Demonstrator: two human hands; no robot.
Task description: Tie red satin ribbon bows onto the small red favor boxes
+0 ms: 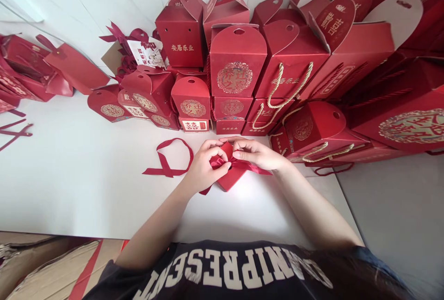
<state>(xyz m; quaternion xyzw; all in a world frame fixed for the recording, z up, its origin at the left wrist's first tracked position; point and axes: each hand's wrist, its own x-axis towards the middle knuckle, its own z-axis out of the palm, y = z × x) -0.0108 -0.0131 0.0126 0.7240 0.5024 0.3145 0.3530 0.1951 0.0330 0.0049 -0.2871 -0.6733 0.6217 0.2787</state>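
A small red gift box [231,180] lies on the white table in front of me, with a dark red ribbon [255,168] gathered at its top. My left hand [210,163] pinches the ribbon on the box's left side, thumb and fingers bent together. On the other side, my right hand [251,153] grips the ribbon between thumb and fingers near the middle of the box. Ribbon ends stick out to the right and at the lower left. The fingers partly hide the ribbon's gathered part. A loose ribbon [167,168] lies curled left of my hands.
Stacked red gift boxes [238,62] with gold print line the wall behind my hands. Larger boxes with rope handles [294,88] stand to the right. Red bags [31,66] and ribbon strips [17,132] are at far left. Cardboard [52,270] sits below the table's front edge.
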